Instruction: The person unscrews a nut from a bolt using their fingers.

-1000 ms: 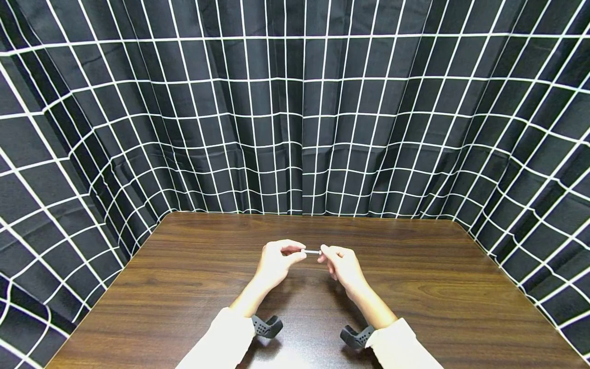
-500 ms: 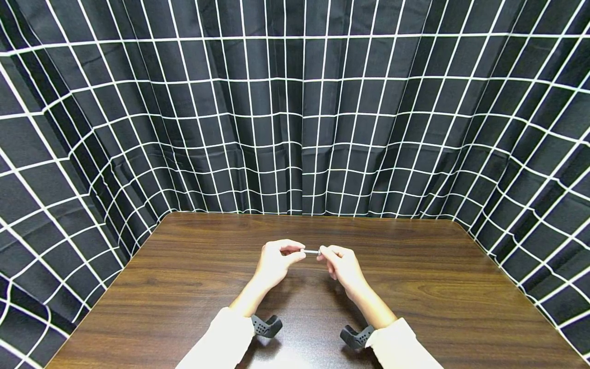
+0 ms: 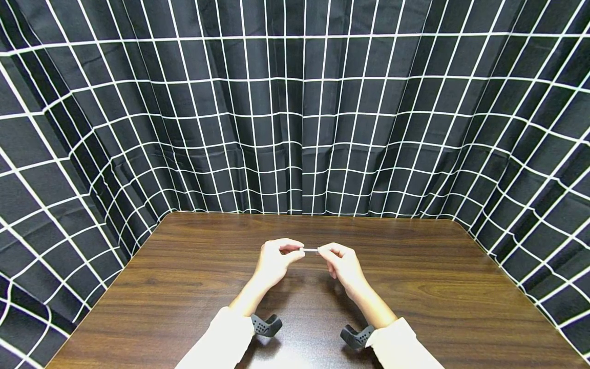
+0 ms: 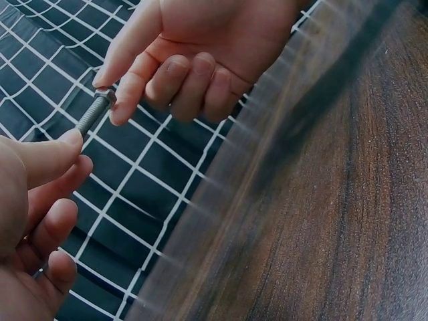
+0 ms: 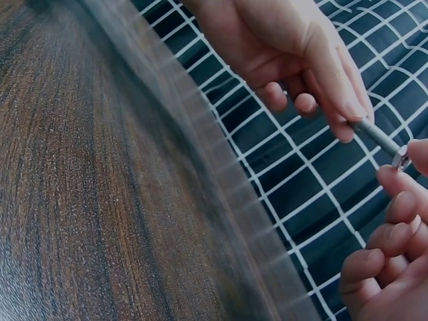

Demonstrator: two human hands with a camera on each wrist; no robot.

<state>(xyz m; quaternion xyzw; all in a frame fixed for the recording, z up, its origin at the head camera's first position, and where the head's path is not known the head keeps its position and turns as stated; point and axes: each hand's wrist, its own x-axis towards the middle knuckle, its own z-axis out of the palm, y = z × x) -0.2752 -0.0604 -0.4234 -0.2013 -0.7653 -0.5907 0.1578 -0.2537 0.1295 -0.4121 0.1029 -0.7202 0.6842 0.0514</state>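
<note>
Two pinching hands, one bolt

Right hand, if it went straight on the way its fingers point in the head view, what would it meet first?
Beyond the bolt that the right hand pinches, the left hand looks first in line: its fingertips pinch the bolt's other end. Exact alignment in depth is hard to judge.

Brown wood-grain table, dark streaks, rounded far corners
</note>
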